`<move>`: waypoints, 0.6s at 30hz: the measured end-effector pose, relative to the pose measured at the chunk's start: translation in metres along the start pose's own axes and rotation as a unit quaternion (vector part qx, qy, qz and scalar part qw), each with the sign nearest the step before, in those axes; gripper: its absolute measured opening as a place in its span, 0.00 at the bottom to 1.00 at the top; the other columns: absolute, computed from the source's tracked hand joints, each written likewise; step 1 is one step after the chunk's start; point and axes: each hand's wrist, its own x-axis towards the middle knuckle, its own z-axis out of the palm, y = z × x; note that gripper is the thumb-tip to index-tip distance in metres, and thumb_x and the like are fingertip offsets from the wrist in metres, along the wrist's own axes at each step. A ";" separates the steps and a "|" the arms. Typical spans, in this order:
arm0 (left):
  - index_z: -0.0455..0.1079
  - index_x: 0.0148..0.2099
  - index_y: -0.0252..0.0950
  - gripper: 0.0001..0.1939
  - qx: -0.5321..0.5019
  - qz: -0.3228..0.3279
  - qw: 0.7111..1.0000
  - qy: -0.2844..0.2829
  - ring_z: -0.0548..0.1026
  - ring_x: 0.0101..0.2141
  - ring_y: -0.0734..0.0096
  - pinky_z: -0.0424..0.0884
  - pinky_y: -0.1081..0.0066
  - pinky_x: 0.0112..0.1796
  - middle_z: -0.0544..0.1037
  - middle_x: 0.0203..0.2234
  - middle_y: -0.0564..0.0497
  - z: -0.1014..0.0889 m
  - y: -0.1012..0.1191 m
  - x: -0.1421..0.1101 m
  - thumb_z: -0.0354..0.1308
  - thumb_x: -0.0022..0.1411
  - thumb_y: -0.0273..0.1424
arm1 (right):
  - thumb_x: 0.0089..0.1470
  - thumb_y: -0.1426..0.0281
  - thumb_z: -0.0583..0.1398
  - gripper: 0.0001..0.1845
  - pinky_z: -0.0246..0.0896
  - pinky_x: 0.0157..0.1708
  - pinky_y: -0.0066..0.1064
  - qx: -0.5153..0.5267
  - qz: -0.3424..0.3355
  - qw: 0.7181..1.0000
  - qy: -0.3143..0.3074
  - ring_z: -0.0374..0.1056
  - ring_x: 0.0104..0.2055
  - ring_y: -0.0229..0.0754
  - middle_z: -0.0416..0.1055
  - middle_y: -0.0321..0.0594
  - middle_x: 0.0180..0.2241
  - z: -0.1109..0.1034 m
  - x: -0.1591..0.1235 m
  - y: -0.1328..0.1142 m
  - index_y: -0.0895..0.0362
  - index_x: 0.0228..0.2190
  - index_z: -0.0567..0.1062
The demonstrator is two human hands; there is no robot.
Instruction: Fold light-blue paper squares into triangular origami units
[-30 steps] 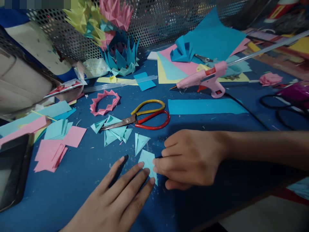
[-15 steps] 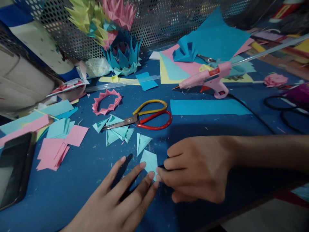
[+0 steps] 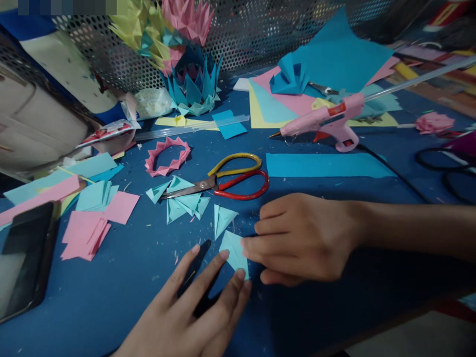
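Note:
A small light-teal folded paper piece [image 3: 233, 249] lies on the blue table [image 3: 111, 292] near the front edge. My left hand [image 3: 193, 312] rests flat with its fingers stretched out, the fingertips pressing the paper's left side. My right hand [image 3: 301, 240] comes in from the right with curled fingers, its fingertips pushing down on the paper's right edge. Another folded teal triangle [image 3: 222, 219] sits just behind it, and a small cluster of similar teal pieces [image 3: 182, 201] lies further left.
Scissors with yellow and red handles [image 3: 223, 182] lie behind the hands. A pink glue gun [image 3: 327, 121], a teal strip [image 3: 327, 166], coloured sheets and paper flowers [image 3: 193, 84] fill the back. Pink squares [image 3: 85, 235] and a phone [image 3: 22, 260] are at left.
My right hand has slid slightly left and back along the paper's edge. My left hand stays pressed on the paper. The view has shifted a little.

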 end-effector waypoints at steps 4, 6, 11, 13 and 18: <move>0.69 0.61 0.35 0.22 -0.006 -0.003 0.999 0.053 0.62 0.62 0.59 0.37 0.45 0.68 0.74 0.56 0.54 0.003 0.001 0.002 0.38 0.77 0.27 | 0.65 0.65 0.57 0.15 0.59 0.28 0.33 0.006 0.017 1.000 0.002 0.69 0.32 0.38 0.76 0.37 0.30 0.000 -0.001 0.002 0.58 0.30 0.77; 0.71 0.60 0.36 0.21 -0.005 -0.008 0.997 0.071 0.66 0.59 0.62 0.39 0.47 0.68 0.76 0.53 0.55 0.005 0.001 0.003 0.40 0.76 0.27 | 0.66 0.63 0.56 0.15 0.61 0.32 0.34 0.014 0.028 0.999 0.005 0.70 0.36 0.38 0.77 0.37 0.34 0.001 0.000 0.001 0.59 0.37 0.78; 0.74 0.57 0.41 0.17 0.009 -0.013 0.998 0.069 0.65 0.58 0.65 0.41 0.50 0.69 0.76 0.53 0.57 0.004 0.001 0.004 0.46 0.75 0.30 | 0.68 0.58 0.54 0.16 0.59 0.43 0.36 0.057 0.074 0.995 -0.030 0.65 0.42 0.38 0.75 0.35 0.44 0.002 0.006 -0.003 0.54 0.43 0.76; 0.75 0.56 0.42 0.16 0.016 -0.010 0.997 0.076 0.65 0.58 0.66 0.42 0.51 0.69 0.75 0.53 0.57 0.004 0.001 0.004 0.47 0.75 0.30 | 0.68 0.57 0.53 0.16 0.57 0.43 0.36 0.068 0.081 0.993 -0.046 0.63 0.40 0.39 0.73 0.36 0.39 0.003 0.007 -0.004 0.53 0.43 0.76; 0.75 0.55 0.43 0.17 0.016 -0.003 0.995 0.102 0.66 0.56 0.69 0.45 0.56 0.69 0.73 0.57 0.60 0.009 0.001 0.003 0.46 0.75 0.29 | 0.70 0.57 0.50 0.19 0.52 0.40 0.35 0.043 0.107 0.992 -0.054 0.59 0.37 0.39 0.70 0.36 0.35 0.007 0.006 -0.003 0.52 0.46 0.76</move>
